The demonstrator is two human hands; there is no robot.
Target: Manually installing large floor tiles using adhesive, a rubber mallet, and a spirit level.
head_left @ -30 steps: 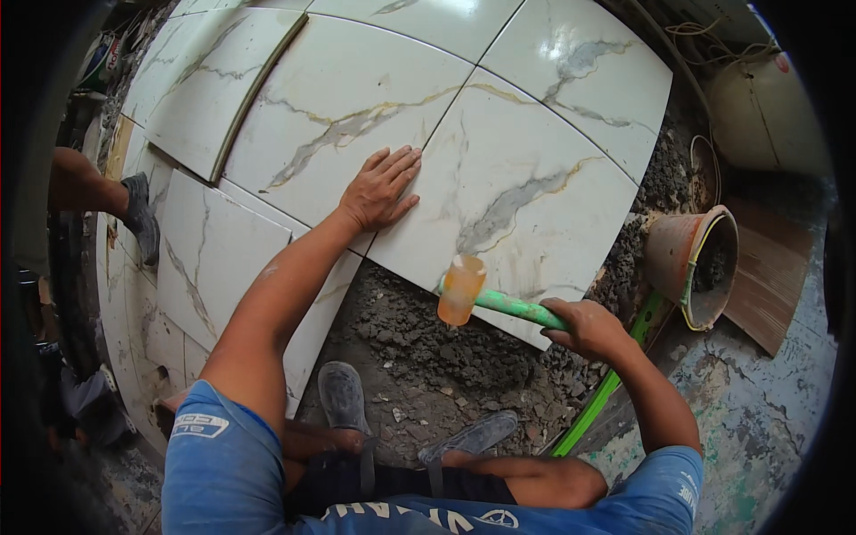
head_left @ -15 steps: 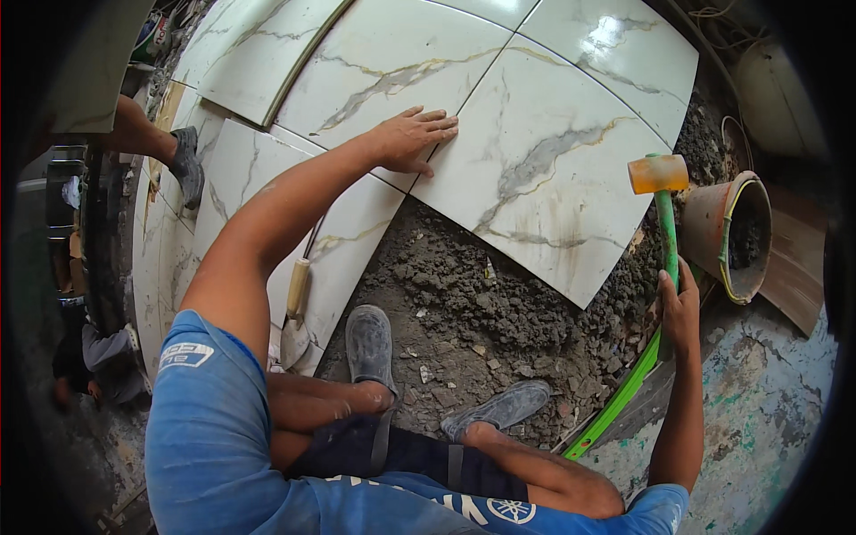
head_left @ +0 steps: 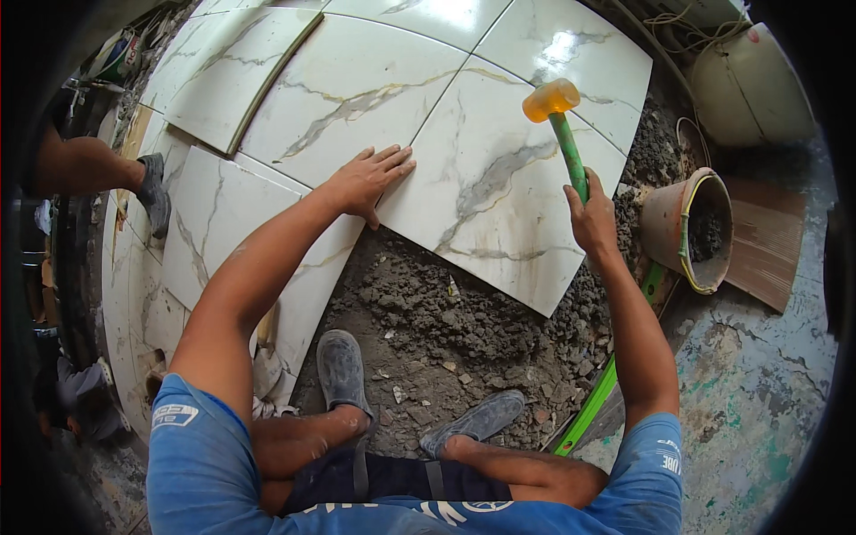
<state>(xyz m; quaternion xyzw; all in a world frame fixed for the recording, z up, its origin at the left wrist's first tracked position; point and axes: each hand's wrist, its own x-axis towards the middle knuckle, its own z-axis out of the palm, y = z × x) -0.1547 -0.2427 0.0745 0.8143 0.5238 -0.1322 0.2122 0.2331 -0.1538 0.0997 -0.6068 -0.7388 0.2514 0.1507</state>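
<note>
My left hand (head_left: 367,183) lies with fingers stretched across the seam between two glossy white floor tiles with grey and gold veining. Its fingertips touch the corner edge of the right-hand tile (head_left: 499,187), which borders the bare mortar. My right hand (head_left: 592,214) is wrapped round the green handle of a rubber mallet (head_left: 571,147). The mallet's amber head (head_left: 551,100) is raised above the far part of that tile, apart from its surface. Crumbly grey mortar (head_left: 446,303) lies along the tile's near edge, between it and my shoes.
A bucket (head_left: 662,223) of mortar lies tipped on its side at the right, by a brown board (head_left: 767,241). A bright green level (head_left: 593,406) lies beneath my right forearm. A loose tile (head_left: 241,80) rests on others at left; a trowel (head_left: 267,366) is partly hidden. Another person's leg (head_left: 89,165) shows.
My right hand has brought the mallet left and farther forward, over the tile. My left hand stays at the seam. The whole view has shifted slightly.
</note>
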